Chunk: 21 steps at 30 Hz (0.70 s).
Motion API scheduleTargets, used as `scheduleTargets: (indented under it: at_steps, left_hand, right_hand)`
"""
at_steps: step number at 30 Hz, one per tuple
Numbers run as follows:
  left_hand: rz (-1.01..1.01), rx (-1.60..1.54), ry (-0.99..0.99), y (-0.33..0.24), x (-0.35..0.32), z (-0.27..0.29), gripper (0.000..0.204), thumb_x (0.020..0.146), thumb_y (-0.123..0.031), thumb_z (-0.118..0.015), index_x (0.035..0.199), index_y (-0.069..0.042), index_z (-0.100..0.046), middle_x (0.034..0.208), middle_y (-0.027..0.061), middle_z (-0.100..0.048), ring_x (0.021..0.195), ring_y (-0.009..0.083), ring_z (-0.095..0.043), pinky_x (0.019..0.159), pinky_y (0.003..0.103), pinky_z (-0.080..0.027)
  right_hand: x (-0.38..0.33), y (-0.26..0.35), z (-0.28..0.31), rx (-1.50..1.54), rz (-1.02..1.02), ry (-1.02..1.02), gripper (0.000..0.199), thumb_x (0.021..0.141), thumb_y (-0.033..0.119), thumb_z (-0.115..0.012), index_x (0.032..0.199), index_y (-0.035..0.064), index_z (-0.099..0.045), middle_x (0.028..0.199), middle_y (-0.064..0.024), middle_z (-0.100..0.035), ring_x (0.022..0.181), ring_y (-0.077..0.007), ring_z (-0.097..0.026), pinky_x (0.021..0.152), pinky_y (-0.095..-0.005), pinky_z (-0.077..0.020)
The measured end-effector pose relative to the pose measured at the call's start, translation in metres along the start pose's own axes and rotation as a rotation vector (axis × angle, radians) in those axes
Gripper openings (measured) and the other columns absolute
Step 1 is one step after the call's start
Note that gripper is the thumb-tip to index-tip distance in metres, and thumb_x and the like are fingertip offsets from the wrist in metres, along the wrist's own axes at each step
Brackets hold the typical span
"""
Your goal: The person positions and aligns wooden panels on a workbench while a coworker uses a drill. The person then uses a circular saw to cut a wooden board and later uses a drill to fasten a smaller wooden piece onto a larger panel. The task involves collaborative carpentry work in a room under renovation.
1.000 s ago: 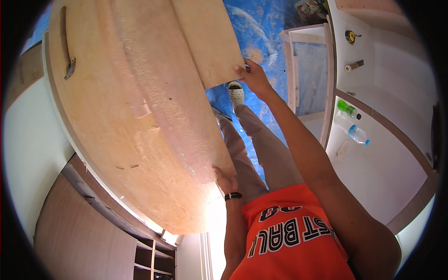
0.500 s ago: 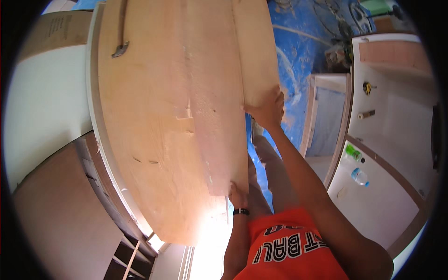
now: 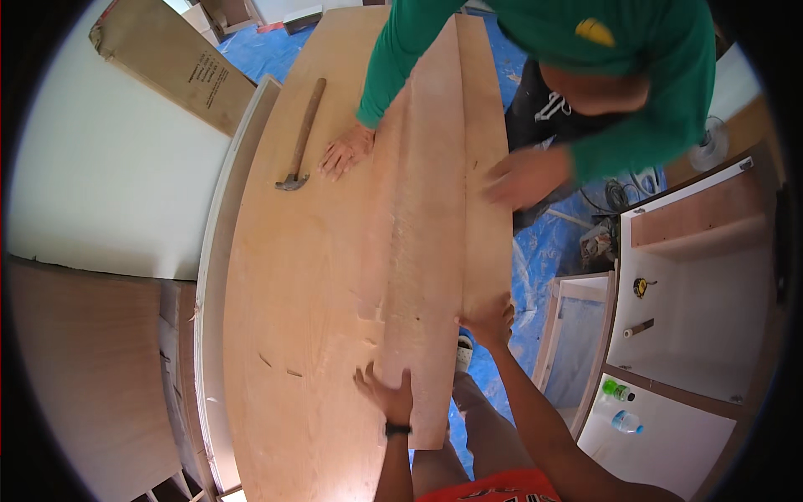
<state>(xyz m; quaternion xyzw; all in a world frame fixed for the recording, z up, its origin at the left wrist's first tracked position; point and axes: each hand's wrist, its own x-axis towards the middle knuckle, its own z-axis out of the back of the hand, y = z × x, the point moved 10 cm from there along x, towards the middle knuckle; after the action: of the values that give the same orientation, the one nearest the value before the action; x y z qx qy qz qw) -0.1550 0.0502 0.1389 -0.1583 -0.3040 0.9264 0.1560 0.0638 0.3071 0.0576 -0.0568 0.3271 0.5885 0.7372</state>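
A long plywood board (image 3: 427, 251) lies along a wider plywood sheet (image 3: 284, 318), and a narrower plywood strip (image 3: 485, 243) runs down its right side. At the near end, my left hand (image 3: 386, 395) has its fingers spread over the board's left edge and the sheet. My right hand (image 3: 489, 325) grips the right edge of the strip, thumb on top and fingers over the side. Across from me, a person in a green long-sleeved top leans over the wood. One co-worker's hand (image 3: 347, 152) lies flat on the sheet; the other hand (image 3: 529, 177) is blurred above the strip.
A claw hammer (image 3: 301, 138) and two nails (image 3: 293, 372) lie on the sheet. To the right, an open cabinet carcass (image 3: 677, 309) holds a tape measure (image 3: 642, 287) and two bottles (image 3: 619, 391). Blue sheeting (image 3: 535, 259) covers the floor. A cardboard box (image 3: 171, 63) sits far left.
My view has tilted up toward the far end, bringing the co-worker into sight. My left hand has moved from the board's near end onto its left edge; my right hand keeps the strip's edge.
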Motion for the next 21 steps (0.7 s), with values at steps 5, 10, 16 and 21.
scheduleTargets:
  at_steps: [5, 10, 16, 21]
  left_hand:
    - [-0.314, 0.126, 0.122, -0.067, 0.084, -0.088, 0.083, 0.075, -0.032, -0.077, 0.144, -0.009, -0.037, 0.150, 0.0315, -0.023, 0.140, 0.0504, -0.014, 0.111, 0.062, -0.016]
    - [-0.336, 0.069, 0.219, -0.050, 0.086, -0.130, 0.085, 0.074, -0.033, -0.076, 0.144, -0.009, -0.036, 0.149, 0.0179, -0.035, 0.139, 0.0397, -0.024, 0.105, 0.062, -0.023]
    - [-0.119, 0.181, 0.260, -0.047, 0.107, -0.102, 0.104, 0.062, -0.037, -0.085, 0.146, -0.009, -0.032, 0.152, 0.0212, -0.026, 0.139, 0.0405, -0.025, 0.106, 0.061, -0.026]
    - [-0.177, -0.038, 0.255, 0.011, 0.112, -0.141, 0.091, 0.065, -0.047, -0.084, 0.137, -0.005, -0.046, 0.137, 0.0218, -0.049, 0.126, 0.0386, -0.045, 0.104, 0.047, -0.036]
  right_hand:
    - [0.003, -0.016, 0.003, -0.013, 0.004, -0.078, 0.141, 0.052, 0.058, -0.086, 0.150, 0.0062, 0.001, 0.148, -0.0265, -0.017, 0.137, -0.0430, -0.024, 0.107, -0.0560, -0.0298]
    - [0.022, -0.028, -0.009, -0.055, 0.009, -0.144, 0.146, 0.047, 0.066, -0.085, 0.151, 0.0070, -0.002, 0.144, -0.0272, -0.024, 0.132, -0.0464, -0.032, 0.099, -0.0588, -0.0398]
    - [0.019, -0.019, -0.011, 0.007, 0.127, -0.201, 0.138, 0.048, 0.054, -0.090, 0.146, -0.0005, -0.011, 0.132, -0.0376, -0.035, 0.122, -0.0514, -0.040, 0.101, -0.0558, -0.0382]
    - [0.010, 0.001, -0.010, 0.009, 0.174, -0.120, 0.124, 0.054, 0.053, -0.088, 0.143, -0.0012, -0.022, 0.130, -0.0327, -0.040, 0.121, -0.0458, -0.044, 0.098, -0.0532, -0.0401]
